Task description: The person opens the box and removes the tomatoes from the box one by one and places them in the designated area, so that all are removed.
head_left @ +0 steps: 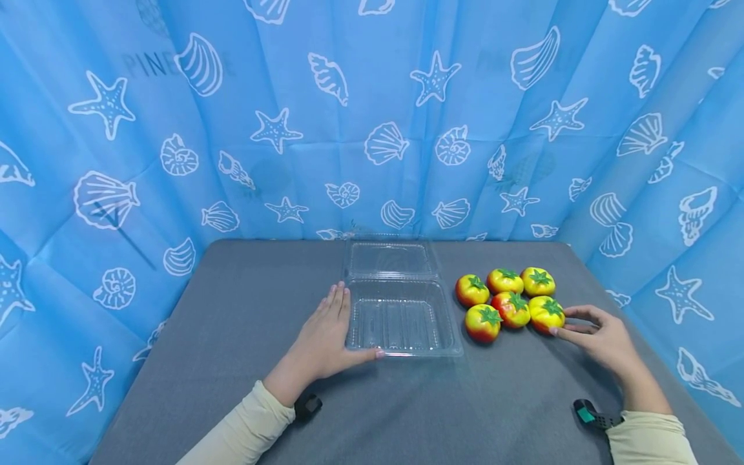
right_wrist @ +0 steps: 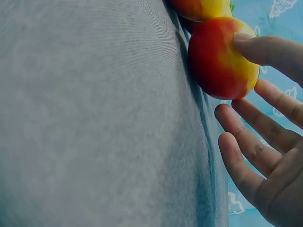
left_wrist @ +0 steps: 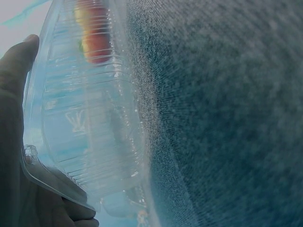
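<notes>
A clear plastic clamshell container (head_left: 401,352) sits with its lid (head_left: 391,258) laid back behind it. My left hand (head_left: 325,332) rests at its near left corner, fingers straight along the left side and thumb on the front rim. To the right is a cluster of several yellow-and-red tomatoes with green leaf tops. My right hand (head_left: 601,339) is at the nearest right-hand tomato (head_left: 546,313). In the right wrist view, its thumb overlaps this tomato (right_wrist: 220,61) and the index fingertip meets the edge; the other fingers are spread below.
Other tomatoes stand close by, among them a front left one (head_left: 482,325) near the container's right side. Grey cloth covers the table (head_left: 395,413). A blue curtain (head_left: 360,116) with white shell and starfish prints hangs behind and at both sides.
</notes>
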Demonstrator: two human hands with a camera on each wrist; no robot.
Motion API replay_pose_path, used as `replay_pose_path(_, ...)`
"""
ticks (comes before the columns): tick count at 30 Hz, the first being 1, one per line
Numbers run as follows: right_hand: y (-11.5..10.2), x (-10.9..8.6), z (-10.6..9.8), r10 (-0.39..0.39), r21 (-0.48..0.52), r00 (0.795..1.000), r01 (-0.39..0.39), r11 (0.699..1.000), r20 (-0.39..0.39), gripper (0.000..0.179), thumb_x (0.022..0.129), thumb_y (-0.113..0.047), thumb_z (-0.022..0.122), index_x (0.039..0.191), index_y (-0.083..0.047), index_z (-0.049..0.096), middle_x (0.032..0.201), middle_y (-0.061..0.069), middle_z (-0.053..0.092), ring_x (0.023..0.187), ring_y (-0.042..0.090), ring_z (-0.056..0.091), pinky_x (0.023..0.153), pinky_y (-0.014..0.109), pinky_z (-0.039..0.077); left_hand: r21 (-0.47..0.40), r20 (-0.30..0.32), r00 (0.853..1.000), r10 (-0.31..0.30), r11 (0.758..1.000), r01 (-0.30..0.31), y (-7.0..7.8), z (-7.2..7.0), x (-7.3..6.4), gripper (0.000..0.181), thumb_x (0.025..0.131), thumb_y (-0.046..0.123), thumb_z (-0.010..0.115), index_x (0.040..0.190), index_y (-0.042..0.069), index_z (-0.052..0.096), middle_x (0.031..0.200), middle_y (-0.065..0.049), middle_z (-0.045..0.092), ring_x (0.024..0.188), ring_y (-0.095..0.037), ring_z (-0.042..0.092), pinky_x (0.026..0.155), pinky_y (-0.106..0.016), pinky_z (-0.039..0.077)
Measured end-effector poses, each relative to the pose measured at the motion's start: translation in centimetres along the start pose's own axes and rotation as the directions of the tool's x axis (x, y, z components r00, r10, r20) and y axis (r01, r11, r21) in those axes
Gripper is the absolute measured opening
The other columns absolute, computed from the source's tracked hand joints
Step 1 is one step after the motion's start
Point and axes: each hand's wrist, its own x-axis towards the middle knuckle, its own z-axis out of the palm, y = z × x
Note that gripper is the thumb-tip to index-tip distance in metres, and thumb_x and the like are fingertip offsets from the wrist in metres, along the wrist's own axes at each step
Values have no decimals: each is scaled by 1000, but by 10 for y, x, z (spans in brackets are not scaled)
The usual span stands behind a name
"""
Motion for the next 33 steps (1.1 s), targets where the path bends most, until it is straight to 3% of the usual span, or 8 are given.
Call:
replay_pose_path(9, -4, 3, 1, -8, -33, 1000, 7, 999, -7, 67, 99, -42, 76, 141, 5, 53, 149, 37, 50, 85, -23, 51, 69, 14, 52, 8, 0, 1000, 7, 1000, -7, 0, 0, 0, 138, 81, 100, 44, 166, -6, 18, 177, -24, 5, 166, -38, 7, 134, -48, 19)
replay_pose_path(14, -5, 2, -3, -11, -69, 1000, 10, 998, -15, 68, 98, -42, 76, 142, 5, 53, 148, 37, 51, 92, -9, 64, 69, 15, 53, 13, -3, 1000, 20, 1000, -20, 1, 0, 0, 138, 81, 100, 42, 166, -6, 18, 177, -25, 6, 166, -39, 8, 133, -48, 19)
replay_pose_path(18, -6, 1, -7, -29, -71, 999, 28, 997, -25, 68, 100, -42, 75, 144, 6, 52, 149, 38, 50, 92, -14, 59, 68, 15, 53, 21, 1, 1000, 23, 1000, -23, 0, 0, 0, 138, 82, 100, 40, 166, -6, 16, 177, -25, 6, 166, -37, 4, 133, -47, 18)
replay_pose_path(20, -11, 1, -8, -44, -74, 998, 41, 996, -42, 67, 101, -42, 73, 144, 6, 53, 149, 38, 49, 94, -6, 65, 67, 14, 52, 27, 1, 1000, 26, 999, -26, -2, 0, 0, 138, 82, 100, 39, 166, -6, 15, 177, -24, 3, 166, -36, 3, 134, -47, 17)
replay_pose_path(22, -17, 3, -8, -66, -89, 996, 60, 994, -60, 64, 103, -42, 70, 143, 5, 54, 149, 37, 50, 108, 19, 72, 68, 17, 54, 33, -1, 1000, 30, 999, -29, -4, 0, -1, 138, 82, 101, 37, 167, -5, 14, 177, -23, 2, 166, -35, 2, 134, -47, 16)
replay_pose_path(25, -33, 5, -5, -115, -115, 990, 105, 988, -82, 60, 104, -42, 68, 141, 4, 57, 147, 37, 52, 125, 59, 58, 73, 34, 63, 39, -7, 1000, 29, 999, -28, -6, 1, 0, 138, 82, 101, 37, 167, -5, 13, 176, -21, -1, 166, -34, 2, 134, -47, 16)
replay_pose_path(28, -53, 7, 0, -179, -136, 979, 166, 977, -94, 56, 103, -41, 69, 137, 4, 60, 142, 35, 55, 123, 59, 60, 81, 49, 65, 41, -15, 999, 28, 999, -27, -7, 2, 0, 137, 82, 101, 37, 167, -5, 14, 177, -22, 1, 166, -36, 5, 134, -48, 17)
replay_pose_path(33, -90, 10, 12, -288, -136, 952, 273, 952, -104, 49, 102, -37, 72, 131, 2, 65, 135, 27, 60, 121, 48, 62, 80, 10, 50, 28, -11, 1000, 26, 999, -25, -7, -1, -1, 137, 82, 100, 38, 167, -4, 13, 177, -21, 1, 166, -36, 5, 134, -48, 16)
